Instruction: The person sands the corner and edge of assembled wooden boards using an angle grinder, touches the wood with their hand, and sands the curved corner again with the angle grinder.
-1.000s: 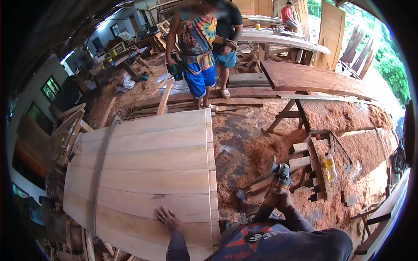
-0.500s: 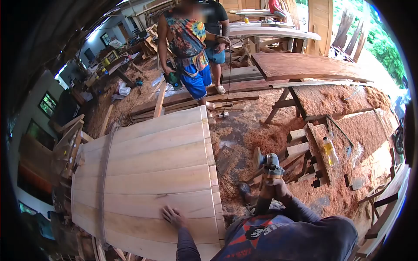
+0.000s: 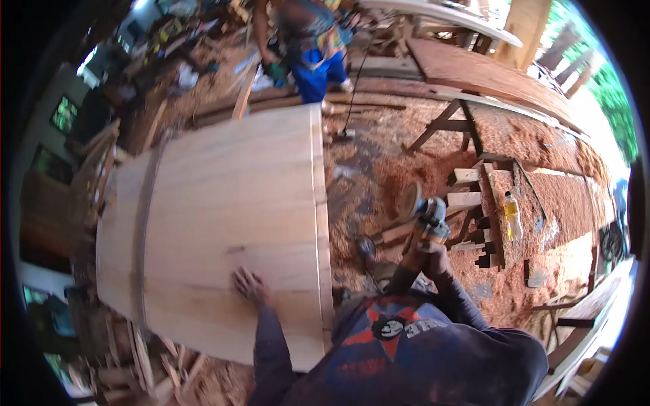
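View tipped lower; left hand (image 3: 252, 285) on wood panel (image 3: 227, 196), fingers slightly apart; right fingers (image 3: 435, 252) clamped round grinder (image 3: 431, 218).

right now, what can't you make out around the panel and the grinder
In the head view:
- Wood under the left hand: hidden by the hand on the panel.
- Part of the grinder inside the right hand: hidden by the fingers.
- Whether its disc spins: blurred.
- Green item by the co-worker's hand: too blurred to identify.
- Any wording on the bottle: too small.
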A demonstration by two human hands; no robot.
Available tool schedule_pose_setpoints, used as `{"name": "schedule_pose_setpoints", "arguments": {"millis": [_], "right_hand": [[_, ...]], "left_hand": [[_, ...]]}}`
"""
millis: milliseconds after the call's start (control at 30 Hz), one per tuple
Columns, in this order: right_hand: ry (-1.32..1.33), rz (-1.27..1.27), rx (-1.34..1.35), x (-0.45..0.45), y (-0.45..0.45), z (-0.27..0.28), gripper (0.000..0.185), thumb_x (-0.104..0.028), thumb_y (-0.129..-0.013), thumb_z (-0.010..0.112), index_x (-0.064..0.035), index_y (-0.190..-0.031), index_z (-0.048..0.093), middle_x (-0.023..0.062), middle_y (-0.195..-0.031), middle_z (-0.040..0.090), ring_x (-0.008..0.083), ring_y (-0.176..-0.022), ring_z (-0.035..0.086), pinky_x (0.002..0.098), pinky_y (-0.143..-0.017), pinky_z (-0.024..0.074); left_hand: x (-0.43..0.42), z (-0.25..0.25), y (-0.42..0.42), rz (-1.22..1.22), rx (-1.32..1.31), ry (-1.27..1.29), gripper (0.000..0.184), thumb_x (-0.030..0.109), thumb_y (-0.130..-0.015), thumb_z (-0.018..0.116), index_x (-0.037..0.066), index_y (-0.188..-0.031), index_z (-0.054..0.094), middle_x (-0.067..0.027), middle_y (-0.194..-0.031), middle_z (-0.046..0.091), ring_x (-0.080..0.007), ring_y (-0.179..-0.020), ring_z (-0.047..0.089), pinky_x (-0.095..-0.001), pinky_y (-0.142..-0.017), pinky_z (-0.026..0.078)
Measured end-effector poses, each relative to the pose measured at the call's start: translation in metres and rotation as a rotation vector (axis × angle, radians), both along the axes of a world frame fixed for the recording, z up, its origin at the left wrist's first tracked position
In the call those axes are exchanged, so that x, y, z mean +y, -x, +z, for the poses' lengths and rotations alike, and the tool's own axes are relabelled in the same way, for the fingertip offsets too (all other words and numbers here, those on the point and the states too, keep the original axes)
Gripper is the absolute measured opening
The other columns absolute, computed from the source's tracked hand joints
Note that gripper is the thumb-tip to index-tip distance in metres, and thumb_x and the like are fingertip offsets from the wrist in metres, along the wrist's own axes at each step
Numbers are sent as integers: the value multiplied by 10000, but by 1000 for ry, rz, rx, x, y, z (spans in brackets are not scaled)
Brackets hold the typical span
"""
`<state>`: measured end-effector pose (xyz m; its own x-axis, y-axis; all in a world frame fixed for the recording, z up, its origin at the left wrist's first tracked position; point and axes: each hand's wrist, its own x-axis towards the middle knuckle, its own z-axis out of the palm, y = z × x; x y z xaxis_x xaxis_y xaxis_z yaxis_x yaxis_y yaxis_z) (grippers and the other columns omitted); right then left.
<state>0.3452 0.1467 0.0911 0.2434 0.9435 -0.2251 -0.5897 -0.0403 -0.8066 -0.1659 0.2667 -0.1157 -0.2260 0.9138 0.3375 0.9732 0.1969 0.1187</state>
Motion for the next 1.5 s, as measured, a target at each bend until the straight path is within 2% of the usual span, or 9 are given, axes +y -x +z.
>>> {"name": "schedule_pose_setpoints", "arguments": {"millis": [167, 200, 500, 1067, 1200, 1267, 1333, 1400, 1500], "right_hand": [[21, -24, -89, 2, 3, 15, 613, -328, -733, 733, -21, -1227, 541, 162, -902, 658, 269, -805, 660, 378, -755, 550], [12, -10, -97, 3, 2, 19, 617, -319, -723, 759, -7, -1216, 557, 147, -921, 646, 275, -806, 666, 409, -768, 579], [65, 71, -105, 7, -4, 19, 607, -305, -717, 782, -5, -1194, 556, 142, -893, 637, 268, -818, 658, 394, -820, 569], [76, 28, -64, 1, -14, 6, 678, -305, -704, 777, -11, -1267, 540, 149, -899, 651, 276, -792, 668, 385, -744, 566], [95, 45, -63, 2, -14, 8, 655, -313, -707, 767, -5, -1245, 554, 155, -920, 657, 278, -817, 671, 384, -765, 564], [83, 50, -3, -1, -18, -3, 609, -241, -718, 751, 3, -1246, 571, 158, -947, 682, 291, -864, 689, 415, -800, 578], [81, 18, -25, 0, -16, -3, 455, -211, -738, 741, 13, -1118, 631, 129, -942, 698, 265, -813, 698, 392, -776, 588], [50, 46, -20, 3, -22, -16, 535, -201, -721, 743, -2, -1199, 610, 146, -951, 697, 300, -871, 713, 429, -807, 597], [37, 66, -20, 6, -18, 3, 445, -190, -730, 744, 1, -1117, 635, 136, -917, 712, 273, -828, 704, 394, -772, 581]], "left_hand": [[-3, 1, -6, 35, -55, 5, 524, 377, -1073, 472, 129, -1534, 504, -219, -1616, 418, -480, -1475, 375, -597, -1228, 287], [-2, 4, -6, 20, -56, -6, 534, 388, -1073, 474, 127, -1537, 500, -219, -1623, 408, -481, -1485, 360, -599, -1230, 280], [-5, 19, -14, 22, -138, -5, 560, 412, -1055, 503, 114, -1529, 509, -212, -1644, 375, -464, -1522, 299, -607, -1237, 244], [-5, 24, -13, 8, -78, 15, 548, 381, -1069, 492, 86, -1530, 503, -219, -1645, 370, -456, -1517, 316, -602, -1235, 259], [-7, 22, -12, 13, -87, -3, 531, 362, -1065, 492, 84, -1517, 516, -230, -1622, 402, -456, -1509, 334, -604, -1233, 263], [-5, 17, -10, 27, -87, -8, 522, 337, -1054, 496, 83, -1510, 523, -242, -1601, 430, -458, -1501, 351, -606, -1230, 268], [-1, 7, -6, 2, -70, -73, 523, 313, -1037, 500, 74, -1501, 530, -253, -1580, 454, -462, -1496, 363, -607, -1227, 274], [-3, 5, -5, -6, -76, -45, 528, 303, -1051, 473, 61, -1519, 498, -248, -1612, 405, -471, -1502, 339, -604, -1236, 257], [-5, 16, -11, -2, -115, -7, 535, 303, -1063, 448, 58, -1539, 469, -244, -1636, 365, -479, -1503, 322, -601, -1242, 245]]}}
